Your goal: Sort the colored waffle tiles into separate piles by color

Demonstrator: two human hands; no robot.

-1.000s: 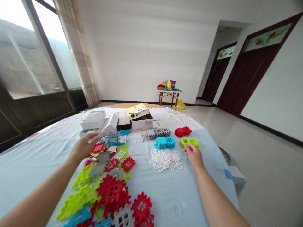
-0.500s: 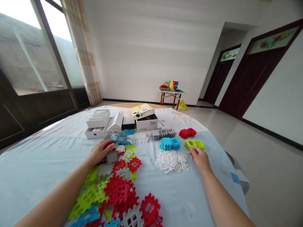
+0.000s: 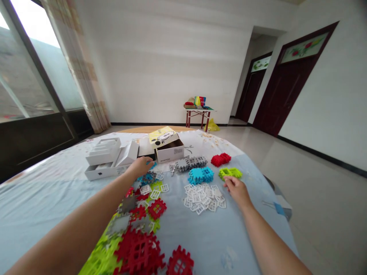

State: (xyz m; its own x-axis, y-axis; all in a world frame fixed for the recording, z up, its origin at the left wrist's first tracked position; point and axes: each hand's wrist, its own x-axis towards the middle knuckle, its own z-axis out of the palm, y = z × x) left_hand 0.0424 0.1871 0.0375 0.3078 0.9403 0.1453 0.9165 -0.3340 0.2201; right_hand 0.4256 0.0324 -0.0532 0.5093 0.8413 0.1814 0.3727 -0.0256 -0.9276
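Note:
A mixed heap of red, green, grey, blue and white interlocking plastic tiles (image 3: 137, 229) lies on the pale blue cloth in front of me. My left hand (image 3: 140, 167) reaches over its far end, fingertips at some blue tiles (image 3: 147, 177) beside the boxes; its fingers are bent away from me and mostly hidden. My right hand (image 3: 236, 189) rests on the cloth with fingers curled together, between the flat white tile pile (image 3: 202, 196) and the green stack (image 3: 230, 172). Nothing shows in it. Sorted stacks of blue (image 3: 200, 175), grey (image 3: 189, 163) and red (image 3: 220, 158) tiles lie beyond.
An open white box (image 3: 104, 160) and a carton with a yellow lid (image 3: 169, 147) stand at the far side of the table (image 3: 43, 191). The table's right edge drops to a tiled floor. A small red table (image 3: 197, 112) stands by the far wall.
My left hand has left the red tile in the heap and moved forward and right to the blue tiles by the boxes. My right hand has barely moved.

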